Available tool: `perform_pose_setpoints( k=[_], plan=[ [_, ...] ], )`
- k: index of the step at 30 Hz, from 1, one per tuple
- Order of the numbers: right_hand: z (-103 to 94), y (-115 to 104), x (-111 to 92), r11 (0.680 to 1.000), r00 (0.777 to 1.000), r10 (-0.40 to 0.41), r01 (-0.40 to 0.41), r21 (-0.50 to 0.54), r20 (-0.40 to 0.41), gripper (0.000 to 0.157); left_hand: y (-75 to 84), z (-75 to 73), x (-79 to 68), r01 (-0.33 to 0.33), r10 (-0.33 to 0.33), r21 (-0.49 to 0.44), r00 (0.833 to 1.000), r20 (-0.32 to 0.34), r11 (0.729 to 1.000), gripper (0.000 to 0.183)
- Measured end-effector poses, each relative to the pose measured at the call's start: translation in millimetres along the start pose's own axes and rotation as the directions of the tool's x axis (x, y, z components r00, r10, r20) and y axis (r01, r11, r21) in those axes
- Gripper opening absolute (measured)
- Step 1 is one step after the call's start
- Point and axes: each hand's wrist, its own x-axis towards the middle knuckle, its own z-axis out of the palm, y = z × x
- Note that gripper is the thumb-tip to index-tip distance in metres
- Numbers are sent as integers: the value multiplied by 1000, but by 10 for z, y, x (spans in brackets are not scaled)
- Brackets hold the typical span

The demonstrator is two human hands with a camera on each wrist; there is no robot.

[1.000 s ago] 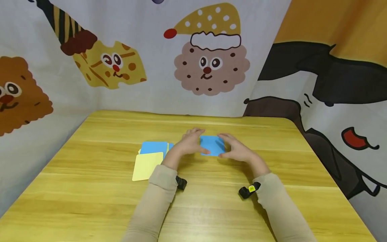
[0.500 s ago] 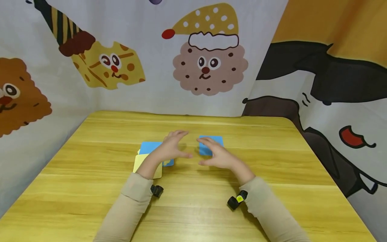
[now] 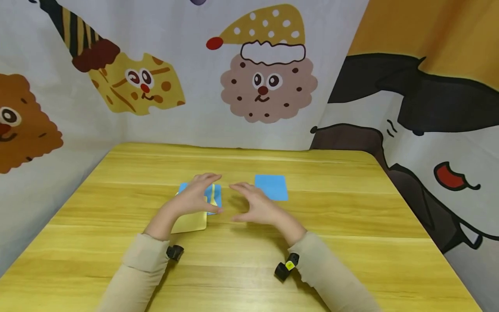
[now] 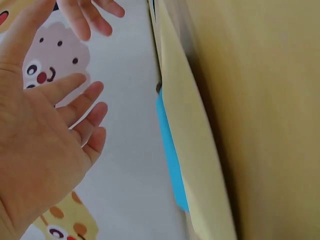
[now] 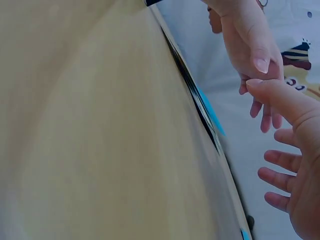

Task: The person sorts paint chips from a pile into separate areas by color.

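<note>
From here I make out bare hands, a beige left sleeve and matching right sleeve, a black left wrist camera, and a black right wrist camera bearing a yellow patch.

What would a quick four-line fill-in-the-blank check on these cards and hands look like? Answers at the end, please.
The lone card, apart from the others, is ____ in colour.
In the head view, the nearest card of the card pile is coloured ____.
The left hand and the right hand both hold ____.
In the head view, the hand partly hiding the pile is the ____ one.
Missing words: blue; yellow; nothing; left.
</note>
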Motion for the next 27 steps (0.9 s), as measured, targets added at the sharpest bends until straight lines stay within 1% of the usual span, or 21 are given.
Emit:
perform_pose_setpoints(
  k=[7,10,12,16,19,23,27],
  plan=[
    [119,-116,99,1000,1000,-9,10,-25,28,94,-187,-120,-263,29,-29,13,999,14,999,103],
    [168,-153,136,1000,999,-3,5,-31,47,96,-269,-163,-358,45,-46,29,999,20,999,104],
    [207,-174,165,1000,998,2,0,-31,63,98,-326,-191,-409,63,-64,29,997,36,998,104],
    [289,-220,240,999,996,10,-6,-43,90,99,-446,-255,-497,87,-87,-5,995,58,996,103],
    [341,-264,308,999,994,8,-3,-47,110,100,-512,-296,-553,80,-78,-20,995,66,997,102],
    [402,-310,383,999,991,15,-9,-50,131,103,-556,-321,-615,71,-70,0,994,87,997,104],
    [456,-331,430,998,987,27,-18,-56,156,106,-594,-334,-690,99,-100,15,988,119,995,107]
  ],
)
